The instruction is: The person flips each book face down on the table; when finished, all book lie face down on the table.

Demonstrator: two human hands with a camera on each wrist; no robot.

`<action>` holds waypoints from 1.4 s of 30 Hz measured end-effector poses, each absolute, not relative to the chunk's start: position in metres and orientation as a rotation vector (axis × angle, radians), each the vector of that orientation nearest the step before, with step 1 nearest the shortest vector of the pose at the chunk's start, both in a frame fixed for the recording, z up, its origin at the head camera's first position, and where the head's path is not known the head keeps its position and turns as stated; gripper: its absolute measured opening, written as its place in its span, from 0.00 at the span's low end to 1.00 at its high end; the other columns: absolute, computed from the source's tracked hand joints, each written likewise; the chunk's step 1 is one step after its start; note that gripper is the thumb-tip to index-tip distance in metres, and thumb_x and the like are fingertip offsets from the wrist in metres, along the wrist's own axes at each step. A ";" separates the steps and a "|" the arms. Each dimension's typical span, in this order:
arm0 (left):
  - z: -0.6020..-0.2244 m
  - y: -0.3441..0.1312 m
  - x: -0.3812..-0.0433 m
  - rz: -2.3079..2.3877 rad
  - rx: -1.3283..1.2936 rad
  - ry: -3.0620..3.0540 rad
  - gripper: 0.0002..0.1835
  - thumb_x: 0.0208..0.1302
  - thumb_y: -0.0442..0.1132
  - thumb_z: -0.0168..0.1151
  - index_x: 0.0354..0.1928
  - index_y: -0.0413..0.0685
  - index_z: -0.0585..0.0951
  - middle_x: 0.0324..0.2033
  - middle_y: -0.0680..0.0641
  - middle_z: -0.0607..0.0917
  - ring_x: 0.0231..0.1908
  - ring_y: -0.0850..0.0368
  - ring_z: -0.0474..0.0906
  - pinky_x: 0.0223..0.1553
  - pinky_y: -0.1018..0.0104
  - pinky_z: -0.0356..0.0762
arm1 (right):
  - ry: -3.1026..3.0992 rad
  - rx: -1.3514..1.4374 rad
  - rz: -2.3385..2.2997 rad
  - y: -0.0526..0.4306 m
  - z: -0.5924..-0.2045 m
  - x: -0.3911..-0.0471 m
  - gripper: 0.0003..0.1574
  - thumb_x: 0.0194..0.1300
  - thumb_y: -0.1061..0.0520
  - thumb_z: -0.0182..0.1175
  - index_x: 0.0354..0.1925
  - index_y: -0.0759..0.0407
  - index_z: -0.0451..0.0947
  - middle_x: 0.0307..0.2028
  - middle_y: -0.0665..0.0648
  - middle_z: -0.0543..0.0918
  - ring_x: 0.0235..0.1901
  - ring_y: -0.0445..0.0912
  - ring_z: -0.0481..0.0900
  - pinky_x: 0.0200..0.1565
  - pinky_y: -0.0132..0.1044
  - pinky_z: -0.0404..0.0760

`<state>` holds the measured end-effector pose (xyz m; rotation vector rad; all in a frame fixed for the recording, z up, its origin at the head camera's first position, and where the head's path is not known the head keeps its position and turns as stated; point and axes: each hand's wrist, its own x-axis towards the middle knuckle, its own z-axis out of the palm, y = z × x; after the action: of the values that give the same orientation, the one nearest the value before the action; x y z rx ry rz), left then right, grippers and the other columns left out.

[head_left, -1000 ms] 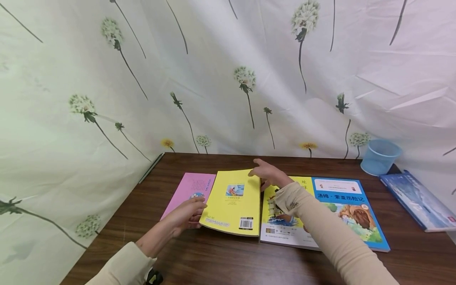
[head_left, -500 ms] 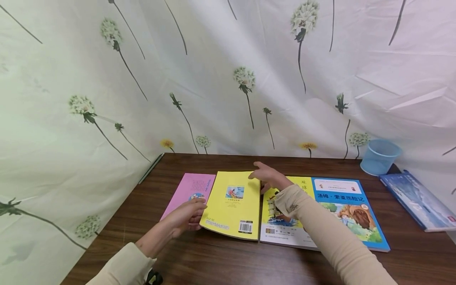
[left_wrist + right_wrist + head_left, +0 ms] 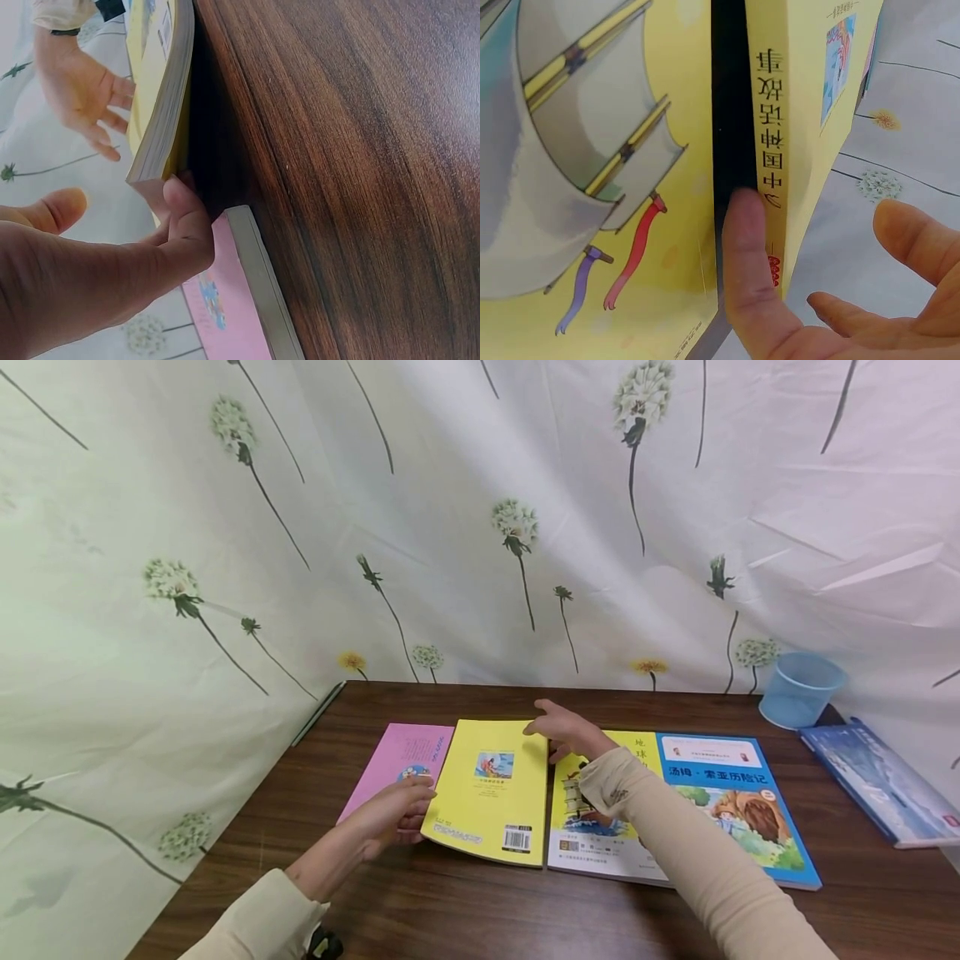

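Observation:
A yellow paperback book (image 3: 487,793) lies back cover up in the middle of the table, its near left corner raised and curved. My left hand (image 3: 393,817) is at that corner; in the left wrist view its fingers (image 3: 187,217) touch the page edges from below, thumb apart. At the far right edge is my right hand (image 3: 564,727). In the right wrist view one finger (image 3: 746,247) touches the spine, while the thumb stands away. A pink book (image 3: 397,760) lies to the left, partly behind my left hand. A yellow-and-white ship-cover book (image 3: 585,852) lies to the right, partly under my right forearm.
A blue-bordered storybook (image 3: 720,777) adjoins the ship-cover book. Further right, a blue mesh bin (image 3: 801,689) stands at the back near another blue book (image 3: 885,785). The dark wooden table (image 3: 480,910) meets a dandelion-print curtain (image 3: 450,527) at the back and left.
Since one second ago, the yellow book's near edge has shifted slightly toward me and its right side has settled lower. Both hands stay nearly in place.

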<state>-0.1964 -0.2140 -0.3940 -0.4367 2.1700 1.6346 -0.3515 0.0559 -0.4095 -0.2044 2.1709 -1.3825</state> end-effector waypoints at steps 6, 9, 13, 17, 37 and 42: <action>-0.393 -0.214 -0.196 1.627 -0.448 2.170 0.29 0.73 0.46 0.51 0.72 0.43 0.63 0.46 0.41 0.84 0.35 0.54 0.78 0.37 0.65 0.78 | 2.179 -0.214 -1.383 0.056 -0.409 -0.350 0.50 0.72 0.53 0.55 0.80 0.52 0.39 0.79 0.66 0.46 0.70 0.71 0.62 0.58 0.59 0.79; -0.393 -0.215 -0.196 1.630 -0.432 2.165 0.30 0.74 0.46 0.51 0.73 0.43 0.62 0.47 0.41 0.83 0.36 0.54 0.78 0.37 0.65 0.78 | 2.189 -0.222 -1.365 0.056 -0.408 -0.349 0.49 0.73 0.54 0.53 0.80 0.54 0.38 0.78 0.67 0.47 0.70 0.70 0.62 0.56 0.56 0.81; -0.392 -0.216 -0.196 1.625 -0.391 2.160 0.31 0.74 0.45 0.50 0.74 0.41 0.60 0.47 0.41 0.83 0.37 0.54 0.79 0.38 0.65 0.78 | 2.198 -0.219 -1.349 0.056 -0.409 -0.350 0.49 0.73 0.54 0.53 0.80 0.54 0.38 0.79 0.66 0.46 0.71 0.68 0.62 0.55 0.54 0.82; -0.391 -0.217 -0.196 1.604 -0.366 2.154 0.31 0.74 0.46 0.50 0.74 0.41 0.60 0.48 0.40 0.82 0.38 0.53 0.79 0.38 0.64 0.78 | 2.209 -0.221 -1.344 0.056 -0.411 -0.352 0.49 0.73 0.53 0.54 0.80 0.53 0.39 0.79 0.64 0.46 0.72 0.66 0.59 0.57 0.56 0.80; -0.386 -0.218 -0.194 1.549 -0.311 2.114 0.31 0.75 0.47 0.50 0.73 0.41 0.60 0.57 0.34 0.77 0.46 0.46 0.77 0.42 0.55 0.81 | 2.292 -0.264 -1.264 0.051 -0.417 -0.356 0.49 0.72 0.55 0.55 0.80 0.55 0.42 0.79 0.64 0.49 0.72 0.64 0.61 0.62 0.61 0.74; -0.386 -0.217 -0.193 1.589 -0.338 2.077 0.30 0.75 0.46 0.50 0.74 0.44 0.61 0.59 0.33 0.75 0.50 0.42 0.78 0.45 0.47 0.84 | 2.302 -0.253 -1.245 0.050 -0.416 -0.356 0.49 0.71 0.54 0.55 0.80 0.55 0.42 0.78 0.64 0.50 0.72 0.63 0.62 0.62 0.61 0.74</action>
<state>-0.1929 -0.2172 -0.3864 -0.3381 2.0772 1.5886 -0.3556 0.0498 -0.4161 -0.2533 2.3020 -1.2448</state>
